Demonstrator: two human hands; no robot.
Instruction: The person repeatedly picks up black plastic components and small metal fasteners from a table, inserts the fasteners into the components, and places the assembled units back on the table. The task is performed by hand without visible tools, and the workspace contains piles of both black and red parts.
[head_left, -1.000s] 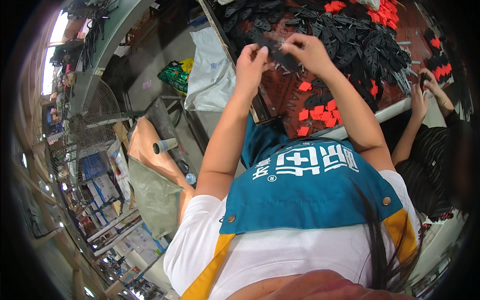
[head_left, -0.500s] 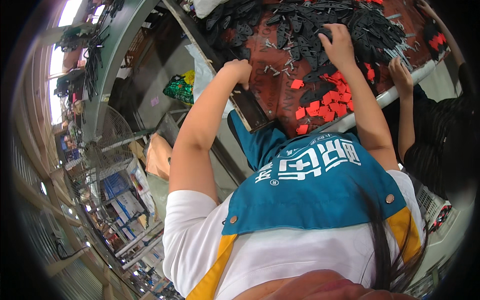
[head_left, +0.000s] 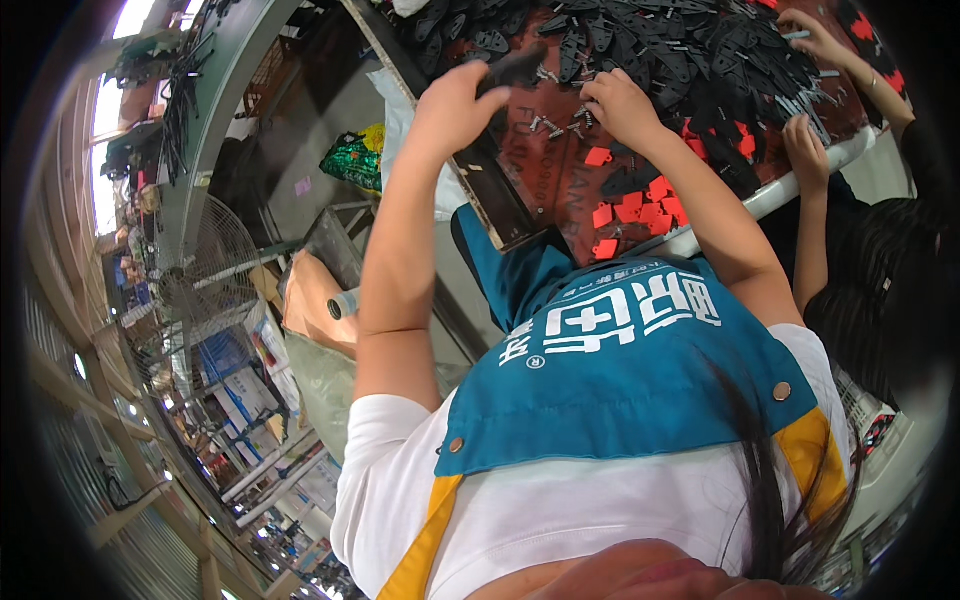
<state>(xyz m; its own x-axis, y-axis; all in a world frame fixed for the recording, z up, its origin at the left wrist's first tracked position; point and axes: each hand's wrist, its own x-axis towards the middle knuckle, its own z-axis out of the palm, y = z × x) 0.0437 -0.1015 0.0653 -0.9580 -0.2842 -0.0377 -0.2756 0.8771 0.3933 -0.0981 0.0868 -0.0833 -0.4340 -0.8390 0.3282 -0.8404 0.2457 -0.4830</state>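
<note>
At the left edge of the red tabletop [head_left: 540, 205], my left hand [head_left: 458, 112] is closed on a dark plastic part [head_left: 516, 68], blurred and sticking out past the fingers. My right hand [head_left: 625, 112] is over the small metal pins [head_left: 548, 128], its thumb and fingertips pinched together. Whatever lies between those fingertips is too small to make out. Just beyond it spreads a heap of flat black plastic parts [head_left: 660, 50] with holes in them. Red diamond-shaped plastic pieces [head_left: 630, 207] lie nearer me, below my right wrist.
A raised wooden edge [head_left: 490, 205] borders the tabletop's left side, and a pale rounded rail [head_left: 770, 205] its near right. A co-worker's hands [head_left: 805, 150] are at the right beside longer metal pins [head_left: 800, 108]. A wire fan [head_left: 200, 270] stands at left.
My left hand has risen from the wooden edge and moved away from me with the dark part. My right hand has come left and nearer, from the black heap to the pins.
</note>
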